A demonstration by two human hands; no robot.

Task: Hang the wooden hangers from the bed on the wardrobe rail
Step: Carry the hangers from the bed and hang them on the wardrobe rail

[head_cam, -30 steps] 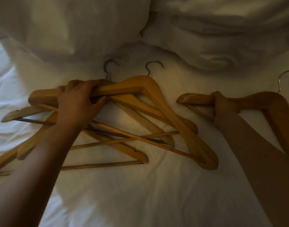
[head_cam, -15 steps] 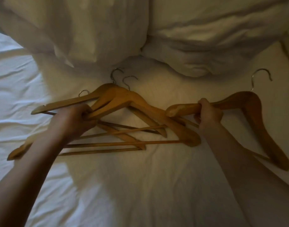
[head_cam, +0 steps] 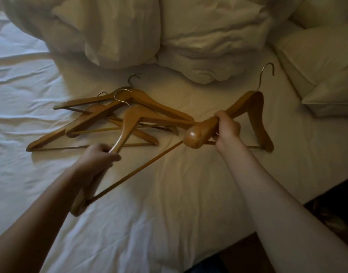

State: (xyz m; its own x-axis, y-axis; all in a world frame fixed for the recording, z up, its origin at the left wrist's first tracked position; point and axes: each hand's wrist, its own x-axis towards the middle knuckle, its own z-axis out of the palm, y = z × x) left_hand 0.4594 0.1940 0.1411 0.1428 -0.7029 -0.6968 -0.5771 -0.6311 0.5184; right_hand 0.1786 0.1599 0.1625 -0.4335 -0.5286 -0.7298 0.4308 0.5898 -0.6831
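My landmark is the pile of wooden hangers (head_cam: 102, 115) lying on the rumpled white bed sheet (head_cam: 169, 203): smooth, honey-coloured wood with broad curved shoulders, thin straight trouser bars and bent silver wire hooks, several overlapping and crossing each other.

Just in front of that pile, my left hand (head_cam: 96, 160) is closed around one shoulder arm of a raised hanger (head_cam: 129, 123), fingers wrapped over the glossy wood, knuckles up. My forearm runs in from the lower left, and the hanger's lower end and thin bar slant out beneath my wrist.

To the right of the pile, my right hand (head_cam: 227, 131) is clamped on the thick rounded shoulder of a second hanger (head_cam: 253, 107), fist tight near its bulbous, shiny end. Its hook points up and away from the pile; its far shoulder rests on the sheet. My right arm stretches straight in from the lower right.

Behind the pile sit puffy white pillows (head_cam: 198, 36), soft and creased.
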